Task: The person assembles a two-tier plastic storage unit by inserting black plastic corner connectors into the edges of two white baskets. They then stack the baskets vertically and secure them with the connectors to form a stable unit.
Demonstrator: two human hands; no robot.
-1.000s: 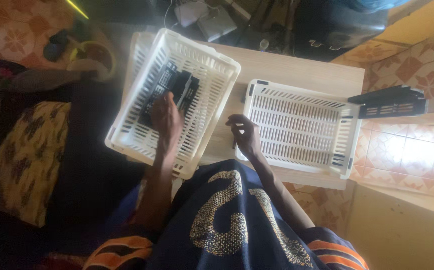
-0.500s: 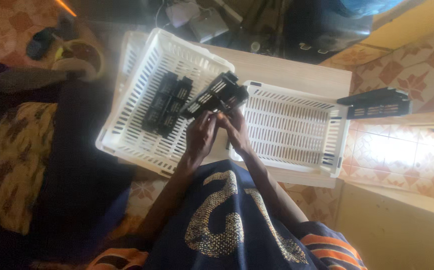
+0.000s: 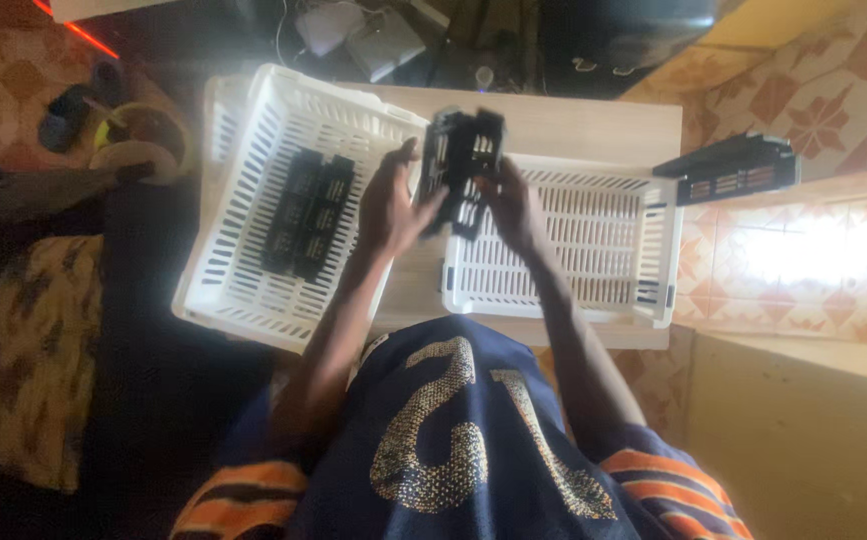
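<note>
Both my hands hold one black slotted plastic part (image 3: 461,160) above the gap between two white baskets. My left hand (image 3: 390,205) grips its left side and my right hand (image 3: 513,205) grips its lower right side. The part is tilted and blurred. The left white basket (image 3: 238,180) is tilted and holds two more black slotted parts (image 3: 308,215) lying side by side. The right white basket (image 3: 643,235) lies flat, and no parts show inside it.
Both baskets rest on a light wooden table (image 3: 573,115). A black slotted tray (image 3: 738,168) sticks out past the table's right edge. Cables and grey devices (image 3: 368,35) lie behind the table. Shoes (image 3: 78,100) lie on the patterned floor at left.
My left hand took a black part out of the left basket and my right hand joined it. Both hands have now raised the part higher, over the basket edges.
</note>
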